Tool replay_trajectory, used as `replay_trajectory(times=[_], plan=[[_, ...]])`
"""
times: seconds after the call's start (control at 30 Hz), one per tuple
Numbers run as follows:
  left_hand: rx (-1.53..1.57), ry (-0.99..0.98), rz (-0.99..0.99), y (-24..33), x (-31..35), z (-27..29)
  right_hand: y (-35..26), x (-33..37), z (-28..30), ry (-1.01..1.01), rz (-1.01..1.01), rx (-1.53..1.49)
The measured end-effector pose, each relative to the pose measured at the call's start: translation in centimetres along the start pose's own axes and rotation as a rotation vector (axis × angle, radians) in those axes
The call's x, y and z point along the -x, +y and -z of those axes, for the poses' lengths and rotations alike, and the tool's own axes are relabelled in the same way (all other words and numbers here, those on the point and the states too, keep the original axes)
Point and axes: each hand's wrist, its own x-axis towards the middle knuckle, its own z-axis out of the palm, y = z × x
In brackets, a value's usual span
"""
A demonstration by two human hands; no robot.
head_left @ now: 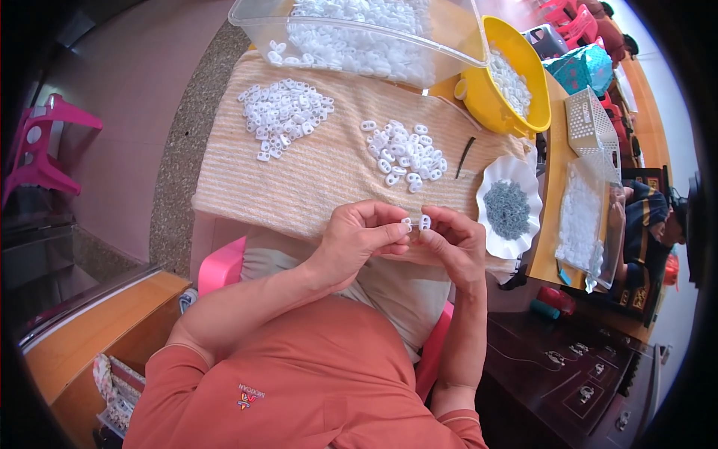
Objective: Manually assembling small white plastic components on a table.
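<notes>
White and partly hidden, one piece [407,223] is pinched by the left fingers [387,235], a two-holed piece [425,222] by the right fingers [437,241].

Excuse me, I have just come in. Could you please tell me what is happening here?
A seated person is holding small white parts. The left hand pinches one mostly hidden part, and the right hand holds a two-holed part close beside it; whether they are joined is unclear. Beyond the hands, two piles of similar parts, left and right, lie on a striped cloth. A wavy white dish holds small grey pieces.
</notes>
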Motion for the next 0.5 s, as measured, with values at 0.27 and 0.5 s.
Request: replay_trajectory(times=[0.27,0.5], plan=[[-0.018,0.004,-0.009,-0.17,-0.02,0.07,0.54,0.18,0.02,-0.025,-0.032,0.068],[-0.02,0.0,-0.004,-0.13,-0.01,0.0,0.48,0.22,0.34,-0.016,-0.026,0.078]])
